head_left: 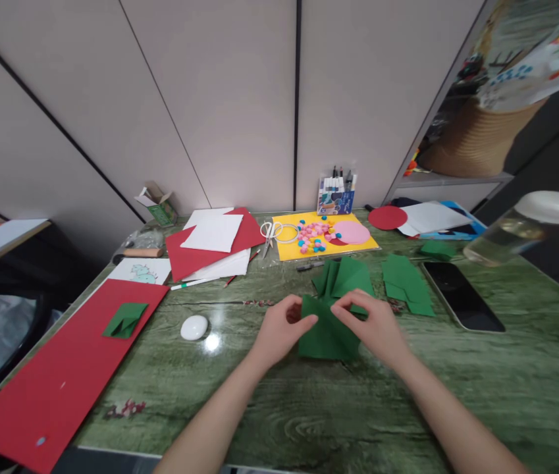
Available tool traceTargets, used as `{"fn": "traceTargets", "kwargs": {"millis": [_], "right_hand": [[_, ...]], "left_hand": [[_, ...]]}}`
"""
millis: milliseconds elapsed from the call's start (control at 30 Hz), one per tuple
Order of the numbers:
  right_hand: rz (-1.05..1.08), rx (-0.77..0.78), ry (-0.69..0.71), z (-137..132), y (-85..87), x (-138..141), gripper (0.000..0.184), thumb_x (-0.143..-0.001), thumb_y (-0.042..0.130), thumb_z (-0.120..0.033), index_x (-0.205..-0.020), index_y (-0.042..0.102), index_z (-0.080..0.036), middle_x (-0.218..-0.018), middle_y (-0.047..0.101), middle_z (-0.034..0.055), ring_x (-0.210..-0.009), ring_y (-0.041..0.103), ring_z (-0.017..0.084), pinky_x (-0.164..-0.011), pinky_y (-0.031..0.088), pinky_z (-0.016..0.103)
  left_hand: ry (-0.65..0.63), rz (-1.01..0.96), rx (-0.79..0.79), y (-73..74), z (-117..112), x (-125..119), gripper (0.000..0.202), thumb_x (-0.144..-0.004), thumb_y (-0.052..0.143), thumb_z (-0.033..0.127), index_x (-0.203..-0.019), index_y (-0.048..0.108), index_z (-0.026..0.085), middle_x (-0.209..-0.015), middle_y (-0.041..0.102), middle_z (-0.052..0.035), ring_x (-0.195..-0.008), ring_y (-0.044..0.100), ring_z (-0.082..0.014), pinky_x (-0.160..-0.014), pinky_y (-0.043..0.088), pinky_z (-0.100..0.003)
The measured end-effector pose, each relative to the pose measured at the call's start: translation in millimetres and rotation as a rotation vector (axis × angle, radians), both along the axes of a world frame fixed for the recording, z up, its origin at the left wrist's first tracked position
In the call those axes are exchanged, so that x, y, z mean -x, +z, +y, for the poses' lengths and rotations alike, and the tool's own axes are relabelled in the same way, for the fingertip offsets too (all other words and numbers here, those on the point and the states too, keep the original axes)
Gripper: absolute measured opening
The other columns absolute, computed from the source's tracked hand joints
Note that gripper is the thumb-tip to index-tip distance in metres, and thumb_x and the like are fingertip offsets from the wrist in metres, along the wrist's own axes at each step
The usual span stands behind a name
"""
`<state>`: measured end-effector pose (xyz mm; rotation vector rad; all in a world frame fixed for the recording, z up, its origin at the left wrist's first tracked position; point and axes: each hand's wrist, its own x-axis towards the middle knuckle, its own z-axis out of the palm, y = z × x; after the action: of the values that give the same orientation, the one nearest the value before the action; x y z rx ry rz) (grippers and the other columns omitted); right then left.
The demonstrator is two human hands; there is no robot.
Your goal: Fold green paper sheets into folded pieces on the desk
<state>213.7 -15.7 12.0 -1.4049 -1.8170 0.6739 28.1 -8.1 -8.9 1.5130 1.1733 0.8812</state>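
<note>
A piece of folded green paper (pixel 328 336) is between my two hands, just above the table. My left hand (pixel 284 329) pinches its upper left edge between thumb and fingers. My right hand (pixel 371 322) has thumb and fingertips pressed together at its upper right part. Right behind it lies more pleated green paper (pixel 353 276), partly hidden by my right hand. Further right is a stack of cut green paper pieces (pixel 407 283). A small folded green piece (pixel 125 320) rests on the long red sheet (pixel 72 368) at the left.
White scissors (pixel 270 234) lie beside a yellow sheet (pixel 289 249) bearing pink and blue pompoms (pixel 313 230). A phone (pixel 461 296) and a tilted-looking clear bottle (pixel 501 230) are at the right. A white oval object (pixel 194 327) sits left of my hands. Red and white sheets (pixel 212 234) lie at the back.
</note>
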Motion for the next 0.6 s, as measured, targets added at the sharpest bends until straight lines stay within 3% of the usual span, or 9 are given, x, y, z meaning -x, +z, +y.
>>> {"fn": "traceTargets", "kwargs": {"millis": [233, 333, 433, 600], "right_hand": [[0.214, 0.332, 0.304, 1.8, 4.1, -1.9, 0.022, -0.083, 0.05, -0.038, -0.078, 0.059, -0.018, -0.077, 0.061, 0.0018, -0.075, 0.056, 0.016, -0.067, 0.043, 0.027], [0.387, 0.473, 0.352, 0.2, 3.7, -0.6, 0.029, -0.088, 0.04, -0.042, -0.1, 0.056, -0.02, -0.097, 0.061, 0.0052, -0.093, 0.056, 0.018, -0.076, 0.045, 0.029], [0.435, 0.599, 0.381, -0.7, -0.2, 3.2, 0.032, -0.087, 0.042, -0.041, -0.113, 0.05, -0.024, -0.108, 0.059, 0.0061, -0.097, 0.056, 0.019, -0.076, 0.047, 0.03], [0.343, 0.49, 0.395, 2.8, -5.7, 6.0, 0.024, -0.08, 0.054, -0.037, -0.097, 0.057, -0.02, -0.099, 0.062, 0.0039, -0.094, 0.056, 0.019, -0.08, 0.044, 0.03]], "left_hand": [[-0.019, -0.138, 0.12, 4.6, 2.5, 3.9, 0.019, -0.076, 0.057, 0.033, -0.071, 0.051, 0.016, -0.062, 0.045, 0.0041, -0.061, 0.045, -0.0094, -0.056, 0.036, -0.019], [-0.166, -0.207, 0.242, 10.2, -0.4, 4.2, 0.02, -0.076, 0.057, 0.035, -0.074, 0.052, 0.016, -0.065, 0.046, 0.0034, -0.062, 0.045, -0.0096, -0.056, 0.035, -0.019], [-0.327, -0.14, 0.215, 13.0, -1.6, 4.4, 0.018, -0.078, 0.055, 0.033, -0.075, 0.055, 0.015, -0.069, 0.05, 0.0019, -0.065, 0.046, -0.0106, -0.06, 0.037, -0.02], [-0.415, 0.05, 0.05, 15.4, 0.5, 8.8, 0.012, -0.08, 0.052, 0.027, -0.077, 0.059, 0.016, -0.073, 0.053, 0.0018, -0.071, 0.046, -0.0122, -0.066, 0.037, -0.021]]}}
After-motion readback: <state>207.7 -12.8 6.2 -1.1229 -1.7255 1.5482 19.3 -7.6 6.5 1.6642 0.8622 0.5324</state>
